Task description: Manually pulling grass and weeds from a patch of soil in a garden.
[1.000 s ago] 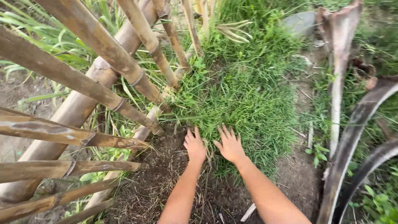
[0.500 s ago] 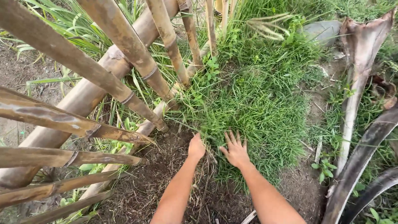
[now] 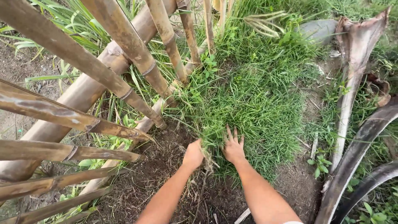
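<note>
Hands close in on the near edge of the grass patch (image 3: 248, 99).
The left hand (image 3: 193, 154), spread a second ago, is now fisted on a grass tuft (image 3: 210, 143); the right hand (image 3: 233, 148) presses fingers-spread into blades beside it, bamboo poles (image 3: 124, 41) leaning left.

This is an outdoor garden plot or farmyard, not a room. Weathered brown bamboo poles (image 3: 124, 45) lean together as a rough fence across the left of the frame. A thick patch of green grass (image 3: 253, 95) fills the centre, with bare dark soil (image 3: 166, 174) strewn with dry stalks at the bottom. Dried grey-brown palm frond stems (image 3: 352, 83) lie along the right edge.
</note>
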